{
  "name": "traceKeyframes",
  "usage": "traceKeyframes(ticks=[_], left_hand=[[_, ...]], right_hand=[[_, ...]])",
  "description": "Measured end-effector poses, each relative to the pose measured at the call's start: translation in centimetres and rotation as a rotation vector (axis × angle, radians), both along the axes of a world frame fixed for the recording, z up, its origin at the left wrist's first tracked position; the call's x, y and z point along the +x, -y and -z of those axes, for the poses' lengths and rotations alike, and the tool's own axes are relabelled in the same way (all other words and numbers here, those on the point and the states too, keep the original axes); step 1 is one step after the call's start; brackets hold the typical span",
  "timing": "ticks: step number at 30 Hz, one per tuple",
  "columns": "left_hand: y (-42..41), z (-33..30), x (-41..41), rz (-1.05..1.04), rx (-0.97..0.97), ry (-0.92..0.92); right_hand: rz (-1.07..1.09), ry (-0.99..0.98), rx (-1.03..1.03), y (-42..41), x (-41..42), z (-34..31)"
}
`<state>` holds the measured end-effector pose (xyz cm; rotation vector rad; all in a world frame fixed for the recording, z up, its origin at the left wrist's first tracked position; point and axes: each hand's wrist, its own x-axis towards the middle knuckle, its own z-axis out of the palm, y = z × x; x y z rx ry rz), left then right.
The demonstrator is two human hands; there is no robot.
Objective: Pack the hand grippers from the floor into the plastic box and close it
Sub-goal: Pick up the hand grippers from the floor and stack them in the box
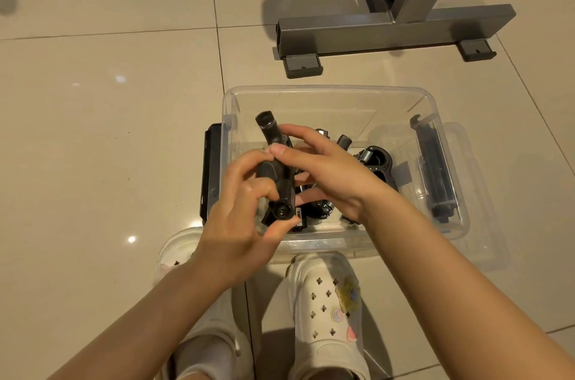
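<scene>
Black hand gripper (277, 168), ridged handle tip, grasped by left hand (245, 218) and right hand (326, 174) over clear box (326, 91).

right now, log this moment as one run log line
left hand: grips black hand gripper | right hand: fingers on same gripper | over open plastic box | more grippers inside | lid not on

Both hands meet in front of the person, forearms angled inward.

The left hand (245, 208) has its fingers curled round a black hand gripper (277, 174). The right hand (329, 174) pinches its upper part between thumb and fingers, wrist bent.
</scene>
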<state>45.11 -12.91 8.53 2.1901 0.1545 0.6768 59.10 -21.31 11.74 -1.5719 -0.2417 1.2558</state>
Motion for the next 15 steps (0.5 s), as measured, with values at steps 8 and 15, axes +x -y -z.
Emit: traceKeyframes(ticks=[8,15], left_hand=[[-0.1,0.7,-0.3,0.05,0.099,-0.001],[-1.2,1.7,-1.7,-0.07,-0.091,-0.223]], right_hand=[[-0.061,-0.158,-0.063,-0.1,1.2,0.3],[-0.34,0.536,-0.384,-1.3,0.2,2.2]])
